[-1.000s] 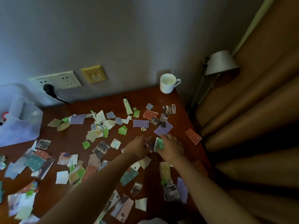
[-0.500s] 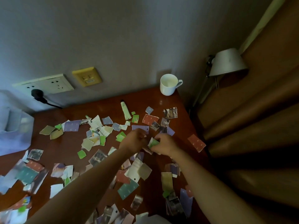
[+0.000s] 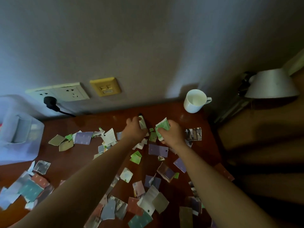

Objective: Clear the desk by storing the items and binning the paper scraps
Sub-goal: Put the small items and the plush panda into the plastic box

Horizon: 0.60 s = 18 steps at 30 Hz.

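The paper scraps (image 3: 158, 150) are thin, limp and nearly weightless, and they lie flat on the glossy desk (image 3: 98, 124). Expect a pinch from straight above to slip, so rake several together, or slide one toward the desk's edge and take it by a lifted corner. They are strewn from the back edge to the front, thickest along the front and at the left front corner. Your right hand (image 3: 172, 134) is near the back edge, fingers curled tight round a bunch of scraps (image 3: 162, 127), mostly green, that fans out above your fist. A wad like that squashes easily but sheds loose pieces, so judge it close to full and hold it low over the desk. Your left hand (image 3: 134, 129) is just beside it, fingers curled round a small pale tube (image 3: 142, 123) whose dark cap points at the wall. The tube looks light, smooth and likely to roll, so the grip belongs round its middle, not its tip. A white mug (image 3: 194, 101) stands at the right back corner, hard and breakable; take it by the handle or round the body. A clear plastic box (image 3: 19, 135) sits at the left edge, well apart from both hands.
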{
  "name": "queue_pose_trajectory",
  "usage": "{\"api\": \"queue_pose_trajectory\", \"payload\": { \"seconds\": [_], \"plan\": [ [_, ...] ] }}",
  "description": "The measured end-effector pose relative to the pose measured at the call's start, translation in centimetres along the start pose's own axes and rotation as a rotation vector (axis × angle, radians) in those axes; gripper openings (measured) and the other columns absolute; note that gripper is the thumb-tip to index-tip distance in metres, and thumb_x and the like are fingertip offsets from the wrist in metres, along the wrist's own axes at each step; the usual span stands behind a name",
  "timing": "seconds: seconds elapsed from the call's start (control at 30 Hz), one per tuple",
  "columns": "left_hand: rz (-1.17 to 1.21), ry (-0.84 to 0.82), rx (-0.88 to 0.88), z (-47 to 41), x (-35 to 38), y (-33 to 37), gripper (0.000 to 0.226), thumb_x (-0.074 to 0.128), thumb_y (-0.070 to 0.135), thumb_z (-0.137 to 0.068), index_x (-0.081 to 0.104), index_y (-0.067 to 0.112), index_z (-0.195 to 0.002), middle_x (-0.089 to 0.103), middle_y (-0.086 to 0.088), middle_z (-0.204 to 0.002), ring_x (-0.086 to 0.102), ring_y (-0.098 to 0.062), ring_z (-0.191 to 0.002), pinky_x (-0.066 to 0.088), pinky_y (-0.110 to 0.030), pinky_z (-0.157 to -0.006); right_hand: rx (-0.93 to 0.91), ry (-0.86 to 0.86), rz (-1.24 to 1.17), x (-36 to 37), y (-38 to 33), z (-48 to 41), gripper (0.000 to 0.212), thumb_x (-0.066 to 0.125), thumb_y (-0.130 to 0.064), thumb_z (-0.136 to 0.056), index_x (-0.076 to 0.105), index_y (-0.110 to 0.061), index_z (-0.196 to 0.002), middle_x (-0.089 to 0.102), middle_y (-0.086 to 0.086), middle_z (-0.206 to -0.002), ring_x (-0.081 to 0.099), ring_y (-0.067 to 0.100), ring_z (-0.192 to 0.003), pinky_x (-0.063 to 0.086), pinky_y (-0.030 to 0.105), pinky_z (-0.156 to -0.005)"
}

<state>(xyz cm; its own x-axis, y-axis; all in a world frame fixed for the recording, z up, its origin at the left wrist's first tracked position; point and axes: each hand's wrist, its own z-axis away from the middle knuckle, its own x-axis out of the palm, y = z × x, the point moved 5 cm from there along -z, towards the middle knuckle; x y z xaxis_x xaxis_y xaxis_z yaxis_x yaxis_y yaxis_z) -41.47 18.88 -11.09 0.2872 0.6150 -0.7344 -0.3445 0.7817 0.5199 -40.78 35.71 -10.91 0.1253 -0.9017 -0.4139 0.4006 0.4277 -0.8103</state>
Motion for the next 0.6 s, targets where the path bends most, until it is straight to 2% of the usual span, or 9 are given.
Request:
{"api": "queue_pose_trajectory", "payload": {
  "seconds": [0.1, 0.17, 0.27, 0.4, 0.5, 0.6],
  "plan": [
    [-0.09, 0.019, 0.029, -1.4, 0.3, 0.4, 0.062, 0.063, 0.031, -0.09, 0.033, 0.022, -0.144, 0.029, -0.014, -0.135, 0.058, -0.038, -0.104, 0.055, -0.043, -0.086, 0.014, -0.001, -0.004, 0.6, 0.1, -0.9, 0.008, 0.065, -0.016, -0.087, 0.061, -0.021, -0.083, 0.068, 0.003, -0.086, 0.069, 0.023, -0.08, 0.059, 0.051, -0.069],
    [-0.204, 0.011, 0.034, -2.2, 0.9, 0.3, 0.064, 0.062, 0.036, -0.09, 0.032, 0.028, -0.146, 0.026, -0.012, -0.14, 0.054, -0.037, -0.111, 0.053, -0.044, -0.091, 0.02, 0.001, -0.017, 0.9, 0.4, -1.3, 0.004, 0.065, -0.017, -0.087, 0.062, -0.019, -0.085, 0.068, 0.005, -0.086, 0.069, 0.024, -0.079, 0.059, 0.052, -0.069],
    [-0.287, 0.019, 0.049, -2.5, 1.6, 0.1, 0.06, 0.061, 0.033, -0.092, 0.034, 0.03, -0.145, 0.031, -0.012, -0.138, 0.047, -0.036, -0.119, 0.05, -0.04, -0.091, 0.041, -0.005, -0.024, 1.1, 0.9, -1.4, 0.008, 0.065, -0.018, -0.088, 0.061, -0.024, -0.084, 0.069, 0.003, -0.087, 0.069, 0.022, -0.08, 0.059, 0.051, -0.07],
    [-0.204, -0.021, 0.056, -1.8, 2.1, -0.2, 0.046, 0.058, 0.022, -0.093, 0.045, 0.025, -0.136, 0.041, -0.013, -0.13, 0.052, -0.034, -0.11, 0.052, -0.039, -0.091, 0.037, -0.003, -0.021, 0.6, 1.1, -0.5, 0.01, 0.066, -0.018, -0.086, 0.06, -0.026, -0.084, 0.069, 0.001, -0.09, 0.07, 0.021, -0.082, 0.06, 0.05, -0.07],
    [-0.116, -0.008, 0.061, -0.3, 1.7, -0.3, 0.034, 0.054, 0.02, -0.094, 0.05, 0.021, -0.128, 0.039, -0.012, -0.128, 0.057, -0.03, -0.099, 0.054, -0.032, -0.078, 0.025, 0.011, -0.045, 0.0, 0.4, 1.1, 0.005, 0.065, -0.015, -0.088, 0.063, -0.017, -0.092, 0.068, 0.002, -0.089, 0.069, 0.022, -0.083, 0.06, 0.049, -0.073],
    [0.002, 0.049, 0.073, 2.3, 0.5, 0.0, 0.034, 0.052, 0.014, -0.093, 0.049, 0.02, -0.127, 0.038, -0.012, -0.128, 0.056, -0.029, -0.097, 0.053, -0.032, -0.076, 0.004, -0.011, -0.059, -0.5, -0.7, 3.5, 0.012, 0.061, -0.01, -0.089, 0.062, -0.015, -0.1, 0.068, 0.004, -0.096, 0.069, 0.023, -0.089, 0.06, 0.047, -0.075]
  ]
}}
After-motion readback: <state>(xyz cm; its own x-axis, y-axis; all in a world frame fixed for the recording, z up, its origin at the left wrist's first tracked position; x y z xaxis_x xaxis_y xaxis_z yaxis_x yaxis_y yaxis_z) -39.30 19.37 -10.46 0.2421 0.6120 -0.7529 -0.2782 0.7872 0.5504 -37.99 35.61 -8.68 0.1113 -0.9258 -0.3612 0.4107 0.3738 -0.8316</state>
